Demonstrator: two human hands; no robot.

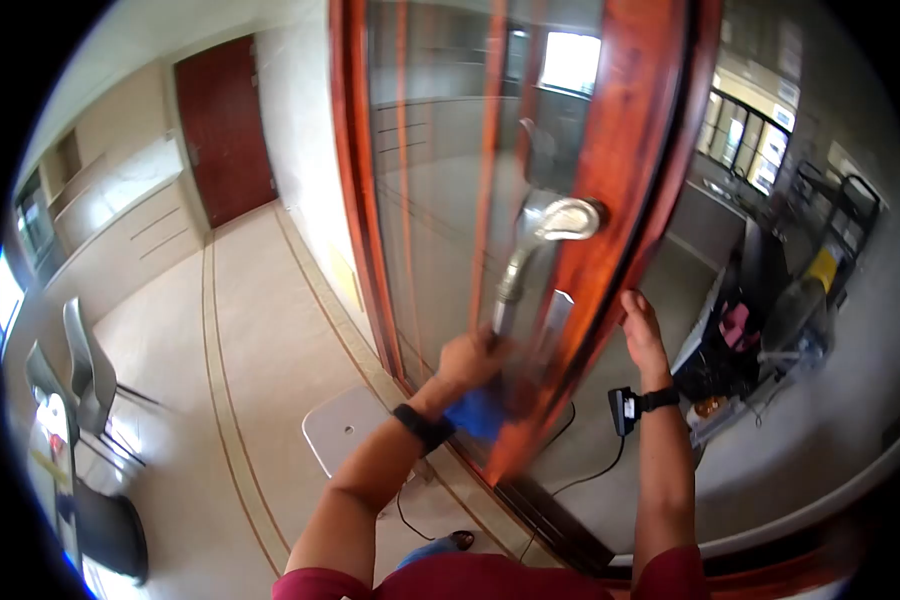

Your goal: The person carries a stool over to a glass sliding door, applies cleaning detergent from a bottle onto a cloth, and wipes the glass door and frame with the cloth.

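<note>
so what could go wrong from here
The right hand is at the edge of the wooden door, so its fingers might get pinched if the door moves.

The cord hanging from the small black box at the right wrist runs down to the floor near the door's foot; it could snag or trip someone.

The white stool stands close by the left arm and might get bumped.

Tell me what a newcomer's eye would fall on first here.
Probably the glossy red-brown door in the middle, its curved metal handle standing out. Next, likely the bright blue patch just below the left hand, too blurred to identify, with the right hand at the door's right edge. Farther off, the dark red door at upper left stands out against pale walls.
</note>
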